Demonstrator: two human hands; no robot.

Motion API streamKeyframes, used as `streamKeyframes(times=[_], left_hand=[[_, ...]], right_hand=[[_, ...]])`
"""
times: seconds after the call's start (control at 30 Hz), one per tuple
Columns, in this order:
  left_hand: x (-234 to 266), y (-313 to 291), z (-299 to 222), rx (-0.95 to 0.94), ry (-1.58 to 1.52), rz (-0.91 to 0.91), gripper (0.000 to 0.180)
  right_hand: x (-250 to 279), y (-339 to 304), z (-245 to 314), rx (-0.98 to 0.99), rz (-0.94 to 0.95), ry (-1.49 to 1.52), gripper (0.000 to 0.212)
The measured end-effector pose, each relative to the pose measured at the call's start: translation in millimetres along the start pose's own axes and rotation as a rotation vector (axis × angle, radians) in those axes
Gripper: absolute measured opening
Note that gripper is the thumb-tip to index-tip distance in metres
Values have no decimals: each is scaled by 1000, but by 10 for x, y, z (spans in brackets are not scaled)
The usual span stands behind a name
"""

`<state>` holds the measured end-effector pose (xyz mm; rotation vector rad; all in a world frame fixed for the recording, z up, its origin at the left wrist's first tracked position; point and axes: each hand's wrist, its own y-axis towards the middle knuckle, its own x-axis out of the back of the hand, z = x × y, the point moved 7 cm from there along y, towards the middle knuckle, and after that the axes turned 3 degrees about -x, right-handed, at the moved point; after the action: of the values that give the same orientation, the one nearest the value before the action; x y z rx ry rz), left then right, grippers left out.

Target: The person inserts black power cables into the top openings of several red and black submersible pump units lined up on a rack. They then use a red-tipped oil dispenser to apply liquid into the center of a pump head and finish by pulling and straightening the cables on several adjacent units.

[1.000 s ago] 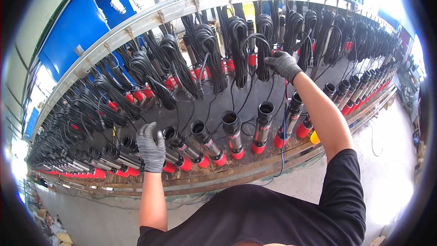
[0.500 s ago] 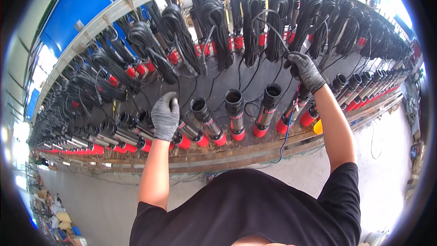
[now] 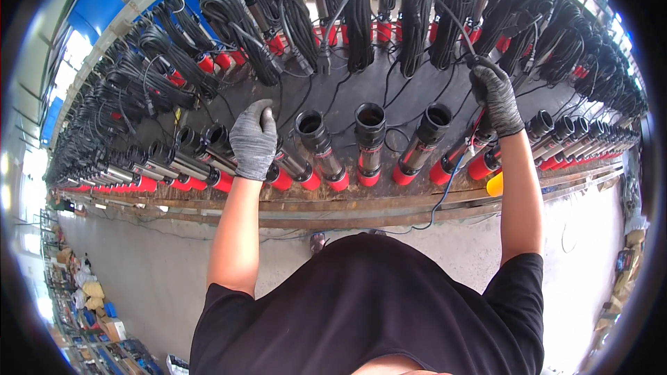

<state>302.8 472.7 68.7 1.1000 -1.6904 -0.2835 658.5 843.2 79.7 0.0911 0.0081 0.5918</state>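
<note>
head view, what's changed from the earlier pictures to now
The view has tilted down. The right hand has moved right, drawing the gripped cable with it. The left hand, holding nothing visible, has shifted slightly right along the cylinders. No clear new grasp or release shows. The coils still hang; the cylinders stay in their row.

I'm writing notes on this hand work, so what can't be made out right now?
All in the head view:
Right hand: its glove hides how it grips the cable.
Left hand: covers most of the cylinder above one red base.
Middle cylinder: its inside is too dark.
Far-left cylinders: too small and crowded to count.
</note>
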Motion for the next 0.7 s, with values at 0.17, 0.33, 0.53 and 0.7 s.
streamKeyframes(times=[0.17, 0.33, 0.53, 0.7], left_hand=[[28, 5, 1, 20, 24, 3, 20], [7, 23, -6, -16, 15, -10, 19], [136, -21, -122, -101, -74, 31, 18], [301, -279, -329, -107, -124, 114, 11]], right_hand=[[-63, -10, 73, -16, -35, -16, 23], [34, 31, 6, 22, -48, -2, 15], [31, -26, -18, 27, 6, -17, 35], [-33, -62, 81, 45, 10, 57, 36]])
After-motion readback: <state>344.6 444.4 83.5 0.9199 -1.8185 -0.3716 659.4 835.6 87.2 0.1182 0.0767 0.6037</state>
